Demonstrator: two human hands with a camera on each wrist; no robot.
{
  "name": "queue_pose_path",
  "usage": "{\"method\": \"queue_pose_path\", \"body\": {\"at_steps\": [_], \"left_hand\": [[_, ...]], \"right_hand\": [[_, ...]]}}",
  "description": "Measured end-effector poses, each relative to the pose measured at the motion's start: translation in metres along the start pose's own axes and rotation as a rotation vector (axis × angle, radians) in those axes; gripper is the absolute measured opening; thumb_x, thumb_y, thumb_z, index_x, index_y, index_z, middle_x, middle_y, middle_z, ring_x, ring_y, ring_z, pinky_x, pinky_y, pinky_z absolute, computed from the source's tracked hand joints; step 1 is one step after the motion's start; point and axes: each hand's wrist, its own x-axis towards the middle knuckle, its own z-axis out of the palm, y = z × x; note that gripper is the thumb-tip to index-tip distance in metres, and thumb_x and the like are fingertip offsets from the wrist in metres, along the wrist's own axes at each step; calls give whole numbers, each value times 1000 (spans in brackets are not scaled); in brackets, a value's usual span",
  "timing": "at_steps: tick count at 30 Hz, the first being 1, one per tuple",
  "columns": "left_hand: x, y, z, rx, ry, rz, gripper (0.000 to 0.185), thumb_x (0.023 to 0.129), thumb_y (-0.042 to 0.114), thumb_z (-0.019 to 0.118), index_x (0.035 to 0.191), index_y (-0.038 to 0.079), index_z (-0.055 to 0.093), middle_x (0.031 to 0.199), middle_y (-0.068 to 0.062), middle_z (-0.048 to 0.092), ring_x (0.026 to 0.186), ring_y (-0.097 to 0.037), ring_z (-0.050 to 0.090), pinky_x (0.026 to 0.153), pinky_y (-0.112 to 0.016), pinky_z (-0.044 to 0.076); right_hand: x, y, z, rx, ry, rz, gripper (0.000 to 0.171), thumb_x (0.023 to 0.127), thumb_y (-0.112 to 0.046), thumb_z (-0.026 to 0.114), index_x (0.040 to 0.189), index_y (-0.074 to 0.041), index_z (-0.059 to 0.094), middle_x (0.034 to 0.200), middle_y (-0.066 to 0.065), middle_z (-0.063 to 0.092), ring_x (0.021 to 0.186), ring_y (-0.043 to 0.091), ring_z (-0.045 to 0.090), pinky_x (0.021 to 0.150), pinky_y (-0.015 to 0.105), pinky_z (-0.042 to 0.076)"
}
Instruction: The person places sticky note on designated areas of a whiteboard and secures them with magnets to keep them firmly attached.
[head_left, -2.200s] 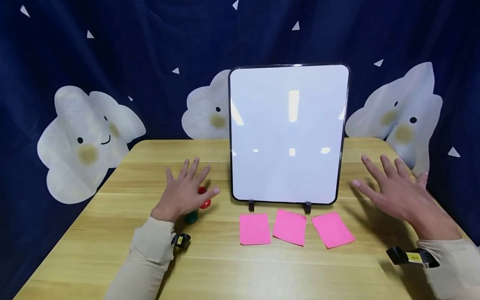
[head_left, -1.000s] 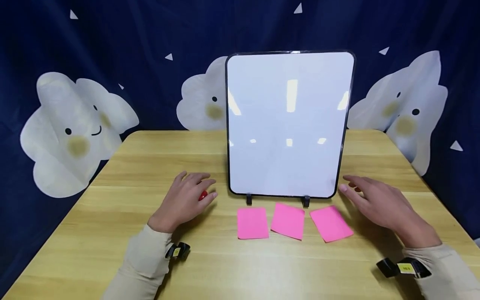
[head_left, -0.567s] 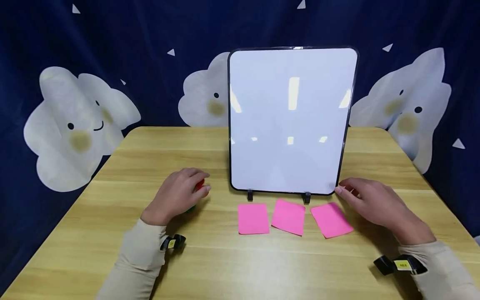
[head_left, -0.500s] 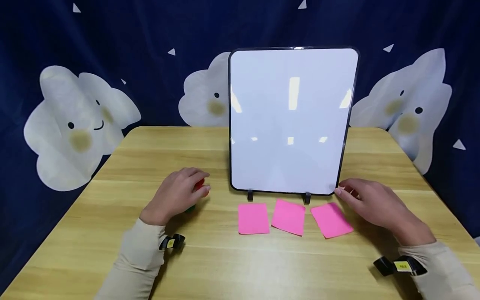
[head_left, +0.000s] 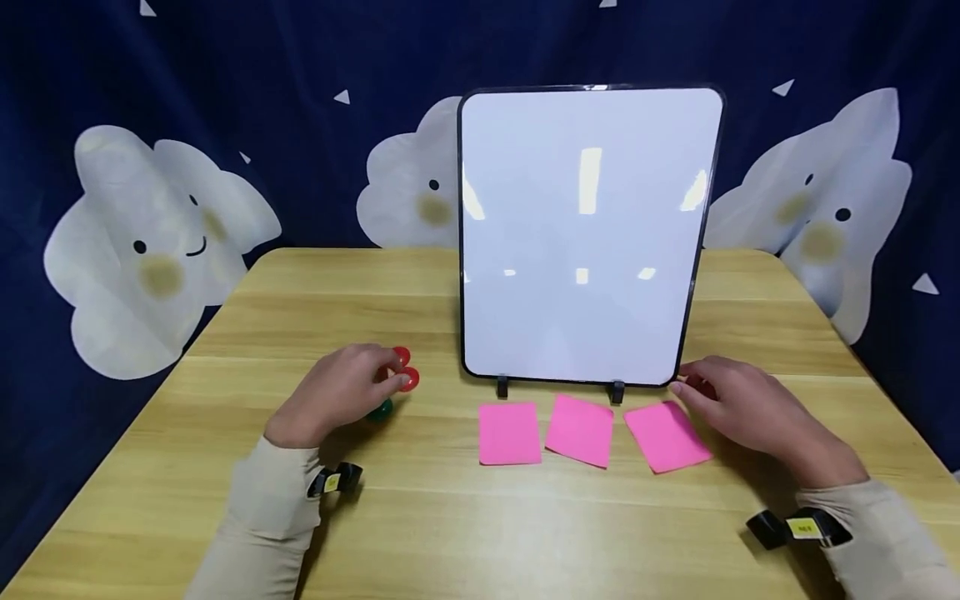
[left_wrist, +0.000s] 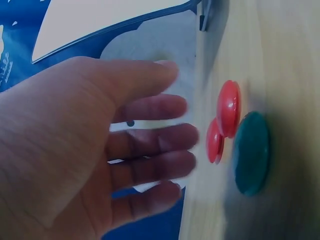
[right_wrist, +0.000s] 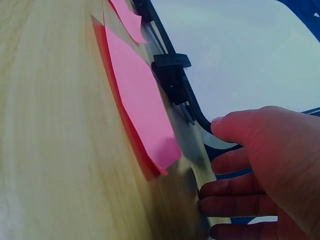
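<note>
My left hand (head_left: 333, 392) hovers over the left of the table, close to two red round magnet-like discs (head_left: 408, 379) and a dark green one (head_left: 381, 410). In the left wrist view, its fingers (left_wrist: 160, 137) are loosely extended, with a gap between them and the discs. The right hand (head_left: 757, 412) is at the lower right corner of a whiteboard (head_left: 585, 242) in a black frame. From the right wrist view, the thumb touches that corner while the other fingers (right_wrist: 235, 205) lie relaxed below and beyond it; whether they touch its back, I cannot tell.
Three pink sticky notes (head_left: 510, 433) lie in a row before the board, which stands upright on small black feet (head_left: 617, 392). The wooden table (head_left: 525, 533) ends at a dark blue curtain (head_left: 315, 50) printed with clouds. Black cameras (head_left: 802, 529) are strapped to both wrists.
Both hands have come down from a spread pose. The right thumb has reached the board's corner and stayed there. My left hand has drawn slightly back leftward, uncovering more of the red discs.
</note>
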Motion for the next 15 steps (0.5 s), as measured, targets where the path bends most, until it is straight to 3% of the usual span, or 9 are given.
{"method": "queue_pose_path", "body": {"at_steps": [5,15], "left_hand": [[-4,-7,1,-9,-90,-60,17,94,31,70,89,15,68,74,6,59,65,-13,51,60,-31,44],[-1,-12,4,-84,-166,-80,20,89,33,76,87,16,66,74,4,59,65,-16,51,60,-33,43]], "right_hand": [[-1,2,2,44,-11,3,29,96,-35,67,105,-8,74,87,-1,61,74,15,54,67,38,47],[0,3,5,147,-64,-45,21,88,-25,78,101,-8,76,87,-4,59,75,12,53,66,31,47]]}}
